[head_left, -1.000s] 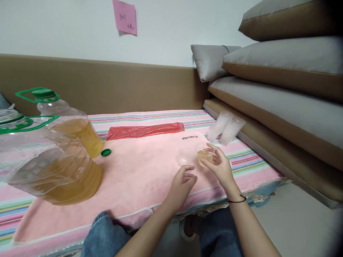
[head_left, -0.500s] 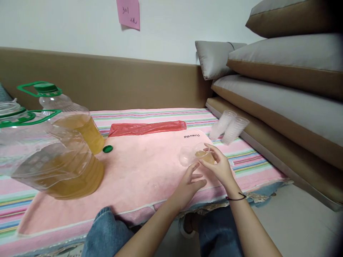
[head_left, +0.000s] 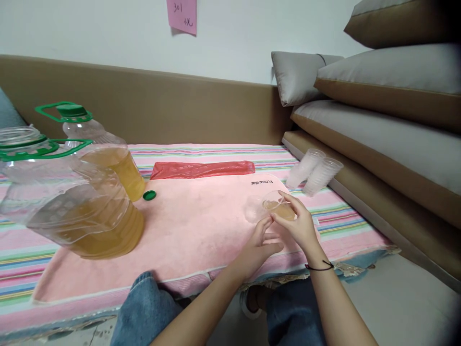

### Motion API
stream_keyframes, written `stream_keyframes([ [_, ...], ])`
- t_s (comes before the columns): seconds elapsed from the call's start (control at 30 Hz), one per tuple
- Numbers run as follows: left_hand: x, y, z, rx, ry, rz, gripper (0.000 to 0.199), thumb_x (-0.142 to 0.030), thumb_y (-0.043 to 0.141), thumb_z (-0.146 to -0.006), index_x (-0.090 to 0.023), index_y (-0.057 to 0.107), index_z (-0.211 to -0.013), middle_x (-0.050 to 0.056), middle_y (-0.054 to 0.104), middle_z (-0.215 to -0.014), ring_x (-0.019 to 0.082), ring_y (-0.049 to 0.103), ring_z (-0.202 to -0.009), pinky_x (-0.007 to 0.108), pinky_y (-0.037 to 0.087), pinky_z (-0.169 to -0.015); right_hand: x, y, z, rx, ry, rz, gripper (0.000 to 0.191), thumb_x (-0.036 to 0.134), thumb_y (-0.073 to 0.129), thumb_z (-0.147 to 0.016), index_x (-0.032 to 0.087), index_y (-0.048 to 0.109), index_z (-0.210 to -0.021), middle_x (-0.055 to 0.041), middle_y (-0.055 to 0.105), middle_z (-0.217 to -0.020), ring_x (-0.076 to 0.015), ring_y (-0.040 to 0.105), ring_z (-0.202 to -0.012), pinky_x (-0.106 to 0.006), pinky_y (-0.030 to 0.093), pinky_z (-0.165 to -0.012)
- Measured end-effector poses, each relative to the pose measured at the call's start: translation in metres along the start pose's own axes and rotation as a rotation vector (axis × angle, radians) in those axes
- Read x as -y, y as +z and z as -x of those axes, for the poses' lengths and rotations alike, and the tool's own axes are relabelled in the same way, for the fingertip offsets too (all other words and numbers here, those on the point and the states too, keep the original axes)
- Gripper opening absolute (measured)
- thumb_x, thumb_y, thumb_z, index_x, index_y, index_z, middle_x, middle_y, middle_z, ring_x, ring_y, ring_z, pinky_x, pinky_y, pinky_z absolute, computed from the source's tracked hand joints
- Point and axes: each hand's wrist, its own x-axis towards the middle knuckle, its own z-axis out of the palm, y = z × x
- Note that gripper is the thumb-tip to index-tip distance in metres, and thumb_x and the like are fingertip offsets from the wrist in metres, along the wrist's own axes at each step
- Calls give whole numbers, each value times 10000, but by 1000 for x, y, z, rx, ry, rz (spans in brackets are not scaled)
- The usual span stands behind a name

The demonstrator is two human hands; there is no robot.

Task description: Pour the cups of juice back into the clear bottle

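Note:
My right hand (head_left: 299, 222) is closed around a clear plastic cup (head_left: 280, 209) that holds some yellowish liquid. Just left of that cup, my left hand (head_left: 260, 246) has its fingers apart, and its fingertips come close to the cup's near side; whether they touch it I cannot tell. Another clear cup (head_left: 253, 209) stands right beside the held one on the pink towel (head_left: 187, 230). At the left, an uncapped big plastic jug (head_left: 104, 230) with a green handle holds yellow liquid. Its green cap (head_left: 149, 195) seems to be the one lying on the towel.
A second, capped jug (head_left: 126, 168) stands behind the first. A red plastic bag (head_left: 201, 169) lies flat at the towel's far edge. Two stacks of clear cups (head_left: 306, 168) lean at the back right, near piled cushions (head_left: 382, 129). The bed's front edge is close to my knees.
The whole view has shifted slightly, so everything appears a bit further right. My left fingertips have come nearer to the cup, which my right hand still grips.

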Motion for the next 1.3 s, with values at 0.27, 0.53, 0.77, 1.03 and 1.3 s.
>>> stream_keyframes([
  [0.27,1,1,-1,1,10,46,800,-294,715,-684,-262,371,-1405,100,254,-1597,273,491,-1211,449,401,-1033,5,-2,0,-9,-36,50,557,293,715,-711,156,638,-1245,-112,665,-1084,-268,604,-982,-433,477,-908],
  [0.53,2,1,-1,13,16,32,837,-308,732,-682,-269,357,-1429,100,292,-1577,280,492,-1219,452,416,-1022,10,-4,1,-21,-40,98,568,315,707,-712,156,640,-1254,-92,637,-1015,-256,608,-945,-411,486,-885],
  [0.77,4,1,-2,19,28,45,847,-329,766,-685,-282,372,-1433,113,287,-1574,303,489,-1236,490,410,-1033,9,-3,2,-21,-40,110,557,336,709,-719,207,639,-1257,-79,630,-1004,-261,606,-934,-423,489,-868],
  [1.03,2,2,-1,20,7,52,878,-326,757,-668,-260,345,-1441,130,290,-1566,316,479,-1246,474,419,-1011,10,-3,2,-19,-54,116,551,340,704,-722,213,645,-1255,-72,619,-980,-258,603,-910,-428,491,-862],
  [1.3,2,2,-2,25,-4,46,903,-329,760,-672,-251,324,-1459,126,252,-1587,313,472,-1256,477,407,-1039,7,-4,1,-12,-56,122,555,319,705,-719,203,644,-1258,-71,618,-983,-250,599,-891,-426,488,-857],
])
